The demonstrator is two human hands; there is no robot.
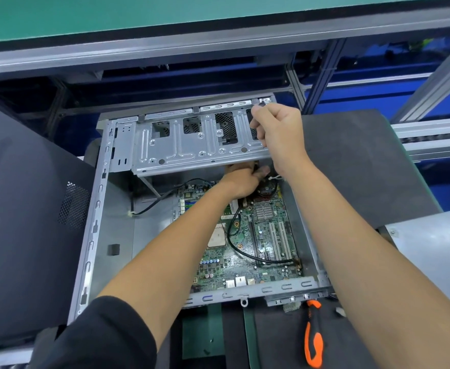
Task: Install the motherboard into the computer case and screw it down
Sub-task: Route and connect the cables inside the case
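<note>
**Motherboard in the case, far edge hidden**

Motherboard lies inside the open computer case. The right hand grips the raised drive cage. The left hand reaches beneath it, fingers hidden, so its grip cannot be told.
</note>
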